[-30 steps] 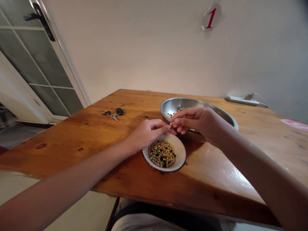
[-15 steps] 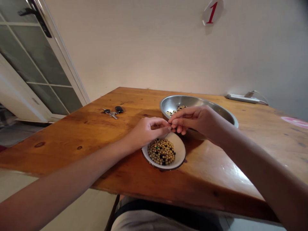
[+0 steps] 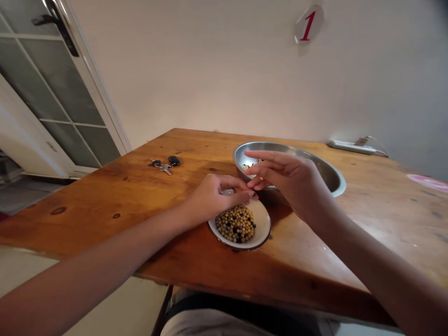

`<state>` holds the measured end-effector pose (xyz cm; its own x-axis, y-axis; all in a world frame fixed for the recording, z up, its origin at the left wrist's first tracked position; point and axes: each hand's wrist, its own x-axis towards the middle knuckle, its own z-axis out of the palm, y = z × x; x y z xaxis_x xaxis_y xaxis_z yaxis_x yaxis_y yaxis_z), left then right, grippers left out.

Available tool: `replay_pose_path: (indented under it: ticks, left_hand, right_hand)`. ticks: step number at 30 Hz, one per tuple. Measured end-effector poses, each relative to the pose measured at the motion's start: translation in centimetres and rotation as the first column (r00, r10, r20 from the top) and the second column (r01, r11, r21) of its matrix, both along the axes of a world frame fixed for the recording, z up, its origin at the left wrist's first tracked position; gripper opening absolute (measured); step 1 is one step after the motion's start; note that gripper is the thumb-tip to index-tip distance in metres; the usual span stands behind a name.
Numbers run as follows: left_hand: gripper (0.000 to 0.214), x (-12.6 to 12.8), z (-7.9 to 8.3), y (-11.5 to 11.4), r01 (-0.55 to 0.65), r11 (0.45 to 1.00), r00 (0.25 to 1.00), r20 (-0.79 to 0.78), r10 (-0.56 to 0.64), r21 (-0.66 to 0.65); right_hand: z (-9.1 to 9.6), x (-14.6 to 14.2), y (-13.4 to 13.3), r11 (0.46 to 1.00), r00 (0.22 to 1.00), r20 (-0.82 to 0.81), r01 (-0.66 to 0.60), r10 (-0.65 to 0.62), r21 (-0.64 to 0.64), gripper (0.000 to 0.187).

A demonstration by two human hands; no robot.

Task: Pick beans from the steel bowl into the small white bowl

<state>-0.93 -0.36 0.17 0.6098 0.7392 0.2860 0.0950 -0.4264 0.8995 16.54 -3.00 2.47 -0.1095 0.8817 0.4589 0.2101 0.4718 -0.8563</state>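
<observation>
Over the far rim of a small white bowl [image 3: 262, 214], my left hand [image 3: 220, 193] pinches with thumb and forefinger. A tiny dark spot shows at those fingertips, too small to name. My right hand [image 3: 287, 177] is just beside it, index finger stretched out and raised, the lower fingers close to the left fingertips. Inside the bowl lie many round tan beads [image 3: 231, 224], mixed with black ones and a green one. Behind the right hand stands a wide metal basin [image 3: 336, 179], with more tan and dark beads in it, partly hidden by the hand.
A bunch of keys [image 3: 166, 165] with a black fob lies on the wooden table [image 3: 105, 191], left of the hands. At the back right is a white power strip [image 3: 353, 147] with a plug and cable. A pink-and-white sticker [image 3: 427, 182] marks the right side.
The right fingers have come out of their pinch at the left fingertips. The index finger has lifted and straightened. My left hand keeps its pinch, nearly in place.
</observation>
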Motion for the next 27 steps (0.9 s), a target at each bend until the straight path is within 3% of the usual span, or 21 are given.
replay_pose_path:
  ticks: [7,13,19,27]
  left_hand:
    - [0.016,-0.1,0.2,0.0,0.067,0.991,0.998,0.026,-0.064,-0.119]
    - [0.02,-0.2,0.2,0.0,0.092,0.986,0.994,0.07,-0.083,-0.14]
    - [0.021,-0.1,-0.1,0.4,0.083,0.989,0.993,0.097,-0.071,-0.121]
    - [0.023,-0.2,-0.2,0.7,0.031,0.997,0.997,0.074,-0.027,-0.064]
  right_hand:
    - [0.1,-0.4,-0.5,0.991,0.988,0.114,0.093,-0.104,0.097,0.026]
    - [-0.1,0.3,0.2,0.997,0.987,0.142,0.066,-0.07,0.03,0.028]
    - [0.2,0.8,0.9,0.987,0.992,0.121,-0.016,0.035,-0.159,0.022]
    - [1.9,2.4,3.2,0.871,0.989,-0.049,-0.149,0.142,-0.467,0.022]
